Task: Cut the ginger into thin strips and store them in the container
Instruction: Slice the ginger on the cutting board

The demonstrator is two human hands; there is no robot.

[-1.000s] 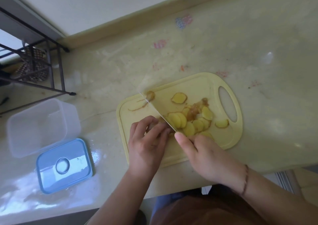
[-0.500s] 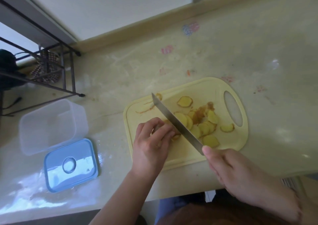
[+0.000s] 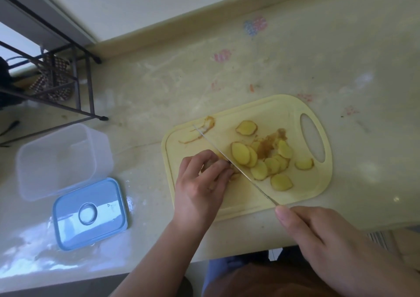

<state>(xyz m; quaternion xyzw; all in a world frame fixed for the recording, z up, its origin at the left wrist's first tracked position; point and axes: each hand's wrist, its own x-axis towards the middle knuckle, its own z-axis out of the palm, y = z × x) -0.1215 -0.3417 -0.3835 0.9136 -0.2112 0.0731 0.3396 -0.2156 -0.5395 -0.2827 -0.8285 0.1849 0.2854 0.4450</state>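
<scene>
Nearest, at 5 o'clock, the right hand (image 3: pixel 336 244) is wrapped round the handle of the knife (image 3: pixel 236 165), forefinger along the spine. At centre the left hand (image 3: pixel 202 183) curls over the ginger piece (image 3: pixel 210 164), mostly hidden. Just beyond the blade, ginger slices (image 3: pixel 261 160) and peel lie on the yellow cutting board (image 3: pixel 318 183). At 8 o'clock on the surface (image 3: pixel 341 69) lies the blue lid (image 3: pixel 89 213), touching the open container (image 3: pixel 61 160) at 9. A black wire rack (image 3: pixel 56 78) stands at 10.

No readable text, labels or numbers; small mark on blue lid (image 3: pixel 91 213) too blurred, possibly embossed symbol.
</scene>
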